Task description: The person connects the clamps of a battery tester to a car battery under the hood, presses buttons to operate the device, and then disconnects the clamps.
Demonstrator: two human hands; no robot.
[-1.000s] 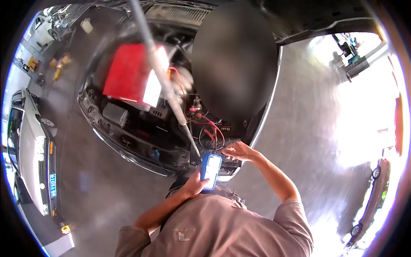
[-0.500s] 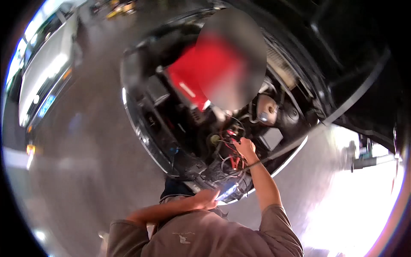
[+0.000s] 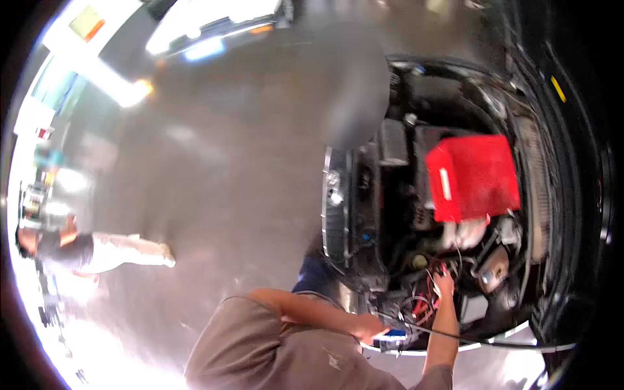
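My left hand (image 3: 369, 328) is closed around a handheld device with a bright bluish face (image 3: 394, 335), near the front edge of the engine bay. The device's exact kind is unclear. Over the engine parts reaches my right hand (image 3: 444, 284), its fingers closed at a small red clip (image 3: 444, 268) among thin wires. Beside that wrist, red clamps (image 3: 420, 305) lie amid red and dark leads. A red cloth or bag (image 3: 473, 177) covers part of the engine, with a crumpled pale cloth (image 3: 465, 233) at its lower edge.
The car's raised hood (image 3: 572, 162) borders the right side. A dark cable (image 3: 468, 340) crosses below my right forearm. Another person (image 3: 97, 252) stands at the far left, and a white vehicle (image 3: 214, 29) is parked at the top. A grey blur masks one spot by the grille.
The view has swung left, so the engine bay now sits further right and the other person has come into sight. Both hands keep hold of their things.
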